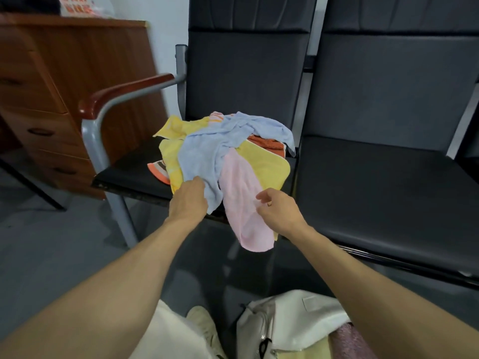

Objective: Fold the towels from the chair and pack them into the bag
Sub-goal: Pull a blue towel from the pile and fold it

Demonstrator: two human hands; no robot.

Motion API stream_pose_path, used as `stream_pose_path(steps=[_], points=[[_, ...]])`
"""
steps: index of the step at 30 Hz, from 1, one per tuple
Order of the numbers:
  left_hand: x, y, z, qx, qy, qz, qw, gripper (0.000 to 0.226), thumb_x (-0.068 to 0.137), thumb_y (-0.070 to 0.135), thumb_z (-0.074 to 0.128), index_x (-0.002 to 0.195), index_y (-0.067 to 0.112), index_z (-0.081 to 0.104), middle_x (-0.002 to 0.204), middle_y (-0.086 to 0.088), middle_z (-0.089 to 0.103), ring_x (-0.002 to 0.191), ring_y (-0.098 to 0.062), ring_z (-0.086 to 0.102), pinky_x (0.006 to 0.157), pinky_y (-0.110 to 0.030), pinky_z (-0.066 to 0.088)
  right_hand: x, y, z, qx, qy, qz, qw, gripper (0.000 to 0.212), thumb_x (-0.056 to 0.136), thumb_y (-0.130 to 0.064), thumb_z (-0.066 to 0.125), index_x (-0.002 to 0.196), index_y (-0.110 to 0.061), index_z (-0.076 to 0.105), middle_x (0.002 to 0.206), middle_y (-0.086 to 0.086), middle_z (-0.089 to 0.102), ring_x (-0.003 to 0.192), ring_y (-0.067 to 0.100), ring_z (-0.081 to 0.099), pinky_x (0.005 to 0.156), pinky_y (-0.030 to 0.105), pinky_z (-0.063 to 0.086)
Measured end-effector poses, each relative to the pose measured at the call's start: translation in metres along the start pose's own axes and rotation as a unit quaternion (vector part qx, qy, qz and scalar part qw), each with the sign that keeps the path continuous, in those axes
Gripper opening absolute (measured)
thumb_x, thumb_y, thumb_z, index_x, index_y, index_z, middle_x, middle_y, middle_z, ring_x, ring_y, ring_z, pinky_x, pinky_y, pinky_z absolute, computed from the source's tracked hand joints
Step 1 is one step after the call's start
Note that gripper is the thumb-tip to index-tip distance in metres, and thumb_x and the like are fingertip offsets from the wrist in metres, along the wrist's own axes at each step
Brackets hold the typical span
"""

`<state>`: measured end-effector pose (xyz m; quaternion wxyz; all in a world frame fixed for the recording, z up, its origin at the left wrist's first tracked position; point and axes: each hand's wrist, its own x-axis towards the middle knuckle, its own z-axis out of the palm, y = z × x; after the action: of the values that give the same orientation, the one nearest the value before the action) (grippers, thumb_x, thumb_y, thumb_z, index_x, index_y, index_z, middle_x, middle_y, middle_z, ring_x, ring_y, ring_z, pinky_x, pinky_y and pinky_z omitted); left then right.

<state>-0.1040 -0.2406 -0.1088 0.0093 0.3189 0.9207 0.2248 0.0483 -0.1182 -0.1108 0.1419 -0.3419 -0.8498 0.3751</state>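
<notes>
A loose heap of towels lies on the left black chair seat (129,172): a light blue towel (207,149) on top, yellow towels (261,161), an orange one (267,143) and a striped one (158,171). A pink towel (246,203) hangs over the seat's front edge. My left hand (189,200) grips the lower edge of the blue towel. My right hand (278,209) pinches the pink towel's side. A white bag (290,322) stands open on the floor at the bottom, with folded yellow and pink cloth inside.
A second black seat (383,193) adjoins on the right. The left chair has a grey metal frame with a red-brown armrest (121,92). A wooden drawer cabinet (51,99) stands at the left. My shoe (204,325) is beside the bag on the grey floor.
</notes>
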Motion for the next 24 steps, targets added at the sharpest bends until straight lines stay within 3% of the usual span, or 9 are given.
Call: stream_pose_path(steps=[3,7,10,12,14,16,19,20,24], points=[[0.003,0.004,-0.007,-0.032,0.045,0.000,0.998,0.029,0.093,0.009,0.050,0.115,0.018,0.067,0.115,-0.008,0.065,0.096,-0.031,0.063,0.075,-0.037,0.051,0.000,-0.002,-0.007,0.008,0.007,-0.005,1.000,0.036,0.094,-0.010,0.050,0.130,-0.015,0.055,0.132,0.000,0.055,0.118,0.017,0.053,0.086,0.024,0.043],[0.005,-0.001,-0.009,-0.094,0.016,-0.026,0.995,0.015,0.090,0.014,0.062,0.084,0.025,0.071,0.104,-0.002,0.070,0.091,-0.024,0.064,0.080,-0.040,0.055,-0.001,-0.008,-0.006,0.028,-0.017,-0.027,0.999,0.034,0.095,-0.015,0.053,0.129,-0.017,0.057,0.126,-0.004,0.057,0.113,0.013,0.054,0.084,0.024,0.043],[0.006,0.004,-0.013,-0.185,0.047,-0.014,0.981,0.011,0.091,0.016,0.065,0.100,0.015,0.071,0.107,0.002,0.065,0.102,-0.017,0.060,0.087,-0.034,0.049,0.001,-0.014,-0.001,0.084,-0.036,-0.036,0.995,0.031,0.095,-0.016,0.055,0.126,-0.016,0.059,0.118,-0.004,0.060,0.107,0.014,0.058,0.088,0.029,0.051],[0.001,0.018,-0.020,-0.272,0.046,0.019,0.961,0.009,0.092,0.013,0.063,0.101,0.013,0.067,0.110,0.007,0.058,0.105,-0.009,0.053,0.086,-0.027,0.044,0.003,-0.020,-0.002,0.185,-0.046,-0.011,0.982,0.029,0.095,-0.014,0.055,0.124,-0.011,0.060,0.115,0.005,0.064,0.098,0.018,0.063,0.087,0.034,0.056],[-0.006,0.031,-0.024,-0.356,-0.025,0.049,0.933,0.006,0.093,0.007,0.060,0.093,0.012,0.063,0.111,0.005,0.061,0.103,-0.010,0.055,0.084,-0.025,0.045,0.006,-0.027,-0.007,0.286,-0.051,0.024,0.957,0.025,0.098,-0.016,0.052,0.120,-0.008,0.060,0.111,0.012,0.066,0.089,0.020,0.065,0.078,0.033,0.058],[-0.014,0.039,-0.025,-0.402,-0.126,0.079,0.904,0.013,0.093,0.002,0.059,0.084,0.013,0.059,0.097,-0.008,0.065,0.092,-0.018,0.058,0.079,-0.026,0.047,0.010,-0.032,-0.015,0.359,-0.043,0.064,0.930,0.026,0.102,-0.023,0.048,0.119,-0.007,0.059,0.107,0.011,0.067,0.087,0.020,0.065,0.069,0.030,0.057],[-0.022,0.048,-0.028,-0.446,-0.242,0.107,0.855,0.013,0.093,0.001,0.057,0.084,0.010,0.056,0.086,-0.014,0.066,0.085,-0.020,0.062,0.080,-0.027,0.052,0.017,-0.026,-0.030,0.436,-0.031,0.123,0.891,0.032,0.101,-0.031,0.049,0.121,-0.008,0.060,0.113,0.010,0.066,0.097,0.025,0.065,0.080,0.035,0.056],[-0.025,0.053,-0.029,-0.448,-0.273,0.114,0.844,0.011,0.094,0.002,0.057,0.085,0.009,0.057,0.086,-0.013,0.068,0.085,-0.020,0.064,0.081,-0.028,0.053,0.018,-0.021,-0.036,0.453,-0.032,0.131,0.881,0.033,0.099,-0.029,0.054,0.122,-0.007,0.060,0.115,0.010,0.067,0.100,0.026,0.065,0.084,0.037,0.056],[-0.033,0.074,-0.028,-0.415,-0.332,0.141,0.835,0.007,0.093,0.007,0.060,0.087,0.012,0.061,0.084,-0.007,0.070,0.084,-0.016,0.066,0.078,-0.026,0.054,0.013,-0.004,-0.057,0.445,0.007,0.130,0.886,0.038,0.086,-0.002,0.066,0.124,-0.002,0.060,0.112,0.015,0.066,0.091,0.026,0.065,0.073,0.034,0.058]])
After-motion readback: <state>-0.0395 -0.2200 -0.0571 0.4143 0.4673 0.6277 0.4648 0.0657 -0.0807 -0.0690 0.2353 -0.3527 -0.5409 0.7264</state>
